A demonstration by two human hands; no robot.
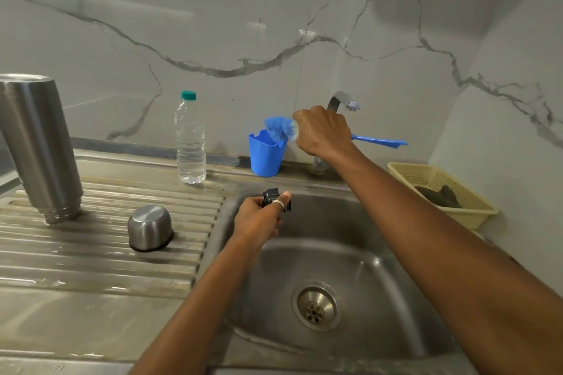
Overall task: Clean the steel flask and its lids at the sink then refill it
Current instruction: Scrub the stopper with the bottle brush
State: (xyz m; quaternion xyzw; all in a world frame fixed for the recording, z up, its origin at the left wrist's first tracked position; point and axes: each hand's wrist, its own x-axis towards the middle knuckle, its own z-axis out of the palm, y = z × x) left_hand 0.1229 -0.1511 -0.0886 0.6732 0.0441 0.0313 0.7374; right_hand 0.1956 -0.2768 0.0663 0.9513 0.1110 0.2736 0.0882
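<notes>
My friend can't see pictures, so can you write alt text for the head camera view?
Over a steel sink basin, the left hand grips a small black lid while the right hand holds a blue plastic bottle brush near a blue plastic cup. A tall steel flask and a round steel cap stand upside down on the ribbed draining board.

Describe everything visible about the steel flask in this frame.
The steel flask is a tall brushed-metal cylinder, standing upside down with its narrower threaded neck resting on the ribbed drainboard left of the sink. It has no lid on. Nothing else touches it; the steel cup lid sits beside it, apart.
</notes>
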